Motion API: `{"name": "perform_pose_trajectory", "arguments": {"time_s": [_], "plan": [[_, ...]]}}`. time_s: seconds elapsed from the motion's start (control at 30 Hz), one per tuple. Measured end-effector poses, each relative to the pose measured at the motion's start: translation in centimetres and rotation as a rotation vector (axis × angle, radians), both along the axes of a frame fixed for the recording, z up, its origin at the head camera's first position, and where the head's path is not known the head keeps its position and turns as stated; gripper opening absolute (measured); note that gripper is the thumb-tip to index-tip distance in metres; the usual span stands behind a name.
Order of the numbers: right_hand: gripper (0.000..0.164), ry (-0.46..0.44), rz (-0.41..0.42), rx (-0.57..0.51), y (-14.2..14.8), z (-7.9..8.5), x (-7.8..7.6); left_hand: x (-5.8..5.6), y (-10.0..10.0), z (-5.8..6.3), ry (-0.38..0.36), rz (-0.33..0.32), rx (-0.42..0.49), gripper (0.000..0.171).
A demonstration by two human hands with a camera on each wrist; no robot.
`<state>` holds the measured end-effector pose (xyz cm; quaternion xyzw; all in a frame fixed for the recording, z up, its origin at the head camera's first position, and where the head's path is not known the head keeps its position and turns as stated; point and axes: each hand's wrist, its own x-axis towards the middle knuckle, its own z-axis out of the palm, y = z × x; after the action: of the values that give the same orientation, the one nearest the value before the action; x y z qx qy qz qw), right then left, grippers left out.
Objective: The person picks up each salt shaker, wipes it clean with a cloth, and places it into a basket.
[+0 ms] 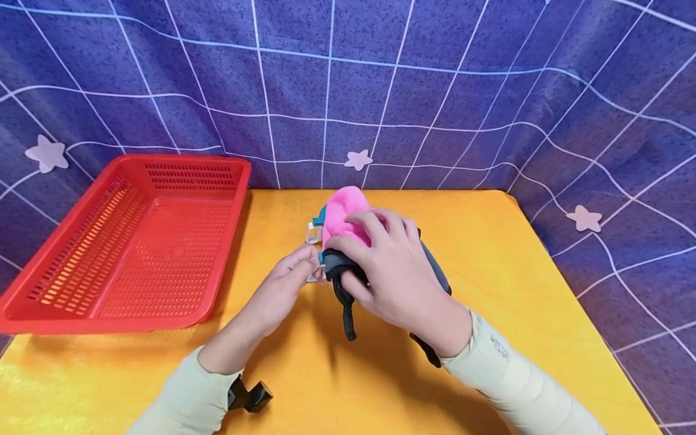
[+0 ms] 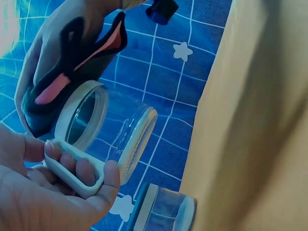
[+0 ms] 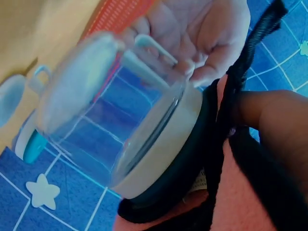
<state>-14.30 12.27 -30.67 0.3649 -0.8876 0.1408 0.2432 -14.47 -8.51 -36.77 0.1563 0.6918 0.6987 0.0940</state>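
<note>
My left hand (image 1: 283, 281) grips the pale handle of a clear jar (image 2: 125, 120), fingers curled through the loop. The jar lies tilted on its side, its pale rim facing a cloth piece with pink (image 1: 344, 208) and grey faces and black edging. My right hand (image 1: 394, 266) holds this cloth from above, thumb under the black trim, fingers spread over the pink. In the right wrist view, a dark band of the cloth lies against the jar's rim. A black strap (image 1: 348, 317) dangles from the cloth. Its full shape is hidden by my hand.
A second clear container with a teal lid (image 1: 314, 232) stands just behind the jar. On the left of the yellow table (image 1: 478, 254) sits a red perforated basket (image 1: 225, 241). A blue gridded curtain (image 1: 293, 78) with stars hangs behind. A black mount (image 1: 255, 397) juts from my left wrist.
</note>
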Motion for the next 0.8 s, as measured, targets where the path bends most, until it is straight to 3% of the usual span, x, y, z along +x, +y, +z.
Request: {"name": "perform_pose_trajectory", "arguments": {"time_s": [0.27,0.67,0.8], "plan": [[0.033,-0.141,-0.036,-0.041,0.9,0.0,-1.7,0.0,-0.1,-0.1,-0.024,0.011,-0.017,0.018],[0.039,-0.425,0.134,-0.410,3.9,-1.2,-2.0,0.2,-0.8,0.3,0.003,0.000,-0.056,0.023],[0.042,-0.440,0.149,-0.456,4.3,-1.3,-1.8,0.2,-0.7,0.5,0.009,-0.004,-0.026,0.026]]}}
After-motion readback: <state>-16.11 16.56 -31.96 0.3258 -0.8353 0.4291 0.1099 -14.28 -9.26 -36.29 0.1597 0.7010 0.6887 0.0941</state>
